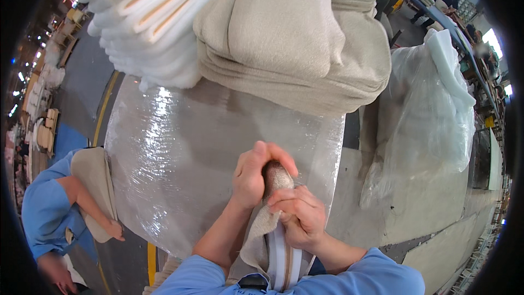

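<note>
Plastic-wrapped grey table [218,131] | far left: white foam stack [147,27] | beside: beige fabric pile [289,38]

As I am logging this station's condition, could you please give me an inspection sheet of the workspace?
Surface: grey table, wrapped in shiny transparent film; strong glare toward its left side.
Job's things: beige fabric partly covers a white padded piece with a brown strip along it.
Clutter: a white padded stack and a beige fabric pile take up the table's far side.
Hands: left hand curls around the fabric-covered far end; right hand grips the fabric just nearer the body.
Cables: nothing seen.
Surroundings: a co-worker in blue at left, holding a beige panel; a plastic-wrapped bundle at right.
</note>
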Available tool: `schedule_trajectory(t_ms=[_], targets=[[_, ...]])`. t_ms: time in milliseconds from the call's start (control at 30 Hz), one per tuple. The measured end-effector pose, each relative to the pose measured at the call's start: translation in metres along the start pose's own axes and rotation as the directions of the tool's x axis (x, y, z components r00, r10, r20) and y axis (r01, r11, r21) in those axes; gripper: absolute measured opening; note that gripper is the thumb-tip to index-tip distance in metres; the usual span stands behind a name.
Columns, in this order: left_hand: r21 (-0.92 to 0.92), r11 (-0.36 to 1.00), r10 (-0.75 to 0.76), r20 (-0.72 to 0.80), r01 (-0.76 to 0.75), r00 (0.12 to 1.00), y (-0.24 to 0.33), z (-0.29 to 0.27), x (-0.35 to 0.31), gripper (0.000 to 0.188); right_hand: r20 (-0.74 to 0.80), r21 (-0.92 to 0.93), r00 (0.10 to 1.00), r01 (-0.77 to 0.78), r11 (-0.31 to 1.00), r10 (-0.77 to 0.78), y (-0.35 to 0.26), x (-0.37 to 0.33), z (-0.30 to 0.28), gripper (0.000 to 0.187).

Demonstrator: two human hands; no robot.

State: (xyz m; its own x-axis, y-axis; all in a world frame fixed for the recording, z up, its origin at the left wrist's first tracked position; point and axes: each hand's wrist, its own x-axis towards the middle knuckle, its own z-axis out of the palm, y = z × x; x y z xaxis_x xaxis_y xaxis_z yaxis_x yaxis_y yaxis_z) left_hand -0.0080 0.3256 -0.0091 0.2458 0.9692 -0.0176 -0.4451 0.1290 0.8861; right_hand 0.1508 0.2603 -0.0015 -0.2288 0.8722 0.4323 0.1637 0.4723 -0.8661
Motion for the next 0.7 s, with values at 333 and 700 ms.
schedule_trajectory(t_ms=[333,700], targets=[[-0.086,0.964,0.255,0.029,-0.252,0.967,-0.004,-0.001,-0.054,0.082,-0.003,0.272,0.975,-0.211,0.939,0.221,0.019,0.017,-0.008,0.071],[0.526,0.844,0.359,-0.402,-0.108,0.842,-0.007,0.018,-0.056,0.019,-0.111,0.098,0.984,-0.13,0.987,0.141,0.028,0.034,0.018,0.016]])
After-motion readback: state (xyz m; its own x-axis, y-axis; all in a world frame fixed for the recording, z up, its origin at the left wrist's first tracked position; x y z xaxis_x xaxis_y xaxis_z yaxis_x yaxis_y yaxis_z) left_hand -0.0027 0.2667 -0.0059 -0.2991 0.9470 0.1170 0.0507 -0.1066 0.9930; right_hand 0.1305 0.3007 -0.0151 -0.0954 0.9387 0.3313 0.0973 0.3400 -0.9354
